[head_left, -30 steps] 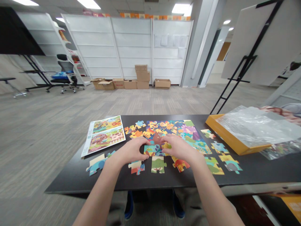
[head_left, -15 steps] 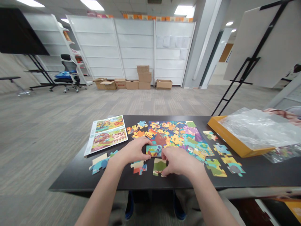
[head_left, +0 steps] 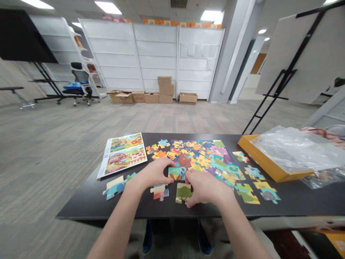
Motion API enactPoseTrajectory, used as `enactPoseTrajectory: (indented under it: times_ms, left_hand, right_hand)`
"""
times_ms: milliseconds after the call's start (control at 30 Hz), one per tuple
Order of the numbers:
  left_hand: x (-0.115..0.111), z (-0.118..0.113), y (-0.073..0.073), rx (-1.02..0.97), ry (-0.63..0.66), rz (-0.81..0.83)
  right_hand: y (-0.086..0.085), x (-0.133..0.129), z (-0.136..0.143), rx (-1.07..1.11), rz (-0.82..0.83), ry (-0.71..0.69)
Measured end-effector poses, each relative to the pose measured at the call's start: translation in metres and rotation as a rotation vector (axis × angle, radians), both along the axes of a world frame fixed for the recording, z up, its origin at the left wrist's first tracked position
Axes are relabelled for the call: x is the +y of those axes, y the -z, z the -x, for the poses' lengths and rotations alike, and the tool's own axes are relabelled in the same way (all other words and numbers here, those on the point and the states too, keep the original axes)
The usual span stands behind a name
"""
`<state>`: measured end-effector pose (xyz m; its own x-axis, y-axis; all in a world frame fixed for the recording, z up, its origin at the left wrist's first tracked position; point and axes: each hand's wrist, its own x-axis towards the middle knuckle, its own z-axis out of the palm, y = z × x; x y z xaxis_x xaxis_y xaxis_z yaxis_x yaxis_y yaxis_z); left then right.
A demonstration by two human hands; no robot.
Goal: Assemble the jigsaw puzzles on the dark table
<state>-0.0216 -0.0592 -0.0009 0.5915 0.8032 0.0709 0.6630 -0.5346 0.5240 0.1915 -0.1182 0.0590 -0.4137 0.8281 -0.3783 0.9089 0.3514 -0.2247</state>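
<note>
Near the front of the black table, my left hand is curled at the left edge of a blue-and-yellow jigsaw piece, thumb and forefinger gripping its side. My right hand has its forefinger at the right side of that same piece. Its thumb is spread away and down, beside a green jigsaw piece lying flat on the table. The rest of the right fingers are partly hidden. Beyond both hands lies a colourful puzzle picture with many loose pieces heaped on it. Joined red-and-blue pieces lie below my left hand.
A printed picture sheet lies at the left, with joined blue pieces below it. Green pieces and several others lie at the right. A yellow box holding clear plastic sits at the right of the table.
My right thumb has moved slightly down and away from the forefinger, off the green piece's edge. My left hand has stayed in place.
</note>
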Motion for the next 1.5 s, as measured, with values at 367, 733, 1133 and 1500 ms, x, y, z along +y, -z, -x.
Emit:
enactPoseTrajectory:
  times_ms: [367,733,1133,1500]
  left_hand:
    - [0.000,-0.001,-0.001,0.029,-0.002,-0.001]
    - [0.002,0.000,-0.005,0.001,-0.045,-0.092]
    - [0.040,-0.045,-0.006,0.297,-0.416,-0.210]
    - [0.046,-0.044,-0.009,0.221,-0.504,-0.137]
  right_hand:
    - [0.029,0.028,-0.033,0.459,0.047,-0.026]
    - [0.039,0.050,-0.058,0.849,0.003,0.127]
    - [0.049,0.063,-0.091,0.860,-0.367,0.321]
    - [0.042,0.060,-0.107,0.952,-0.401,0.409]
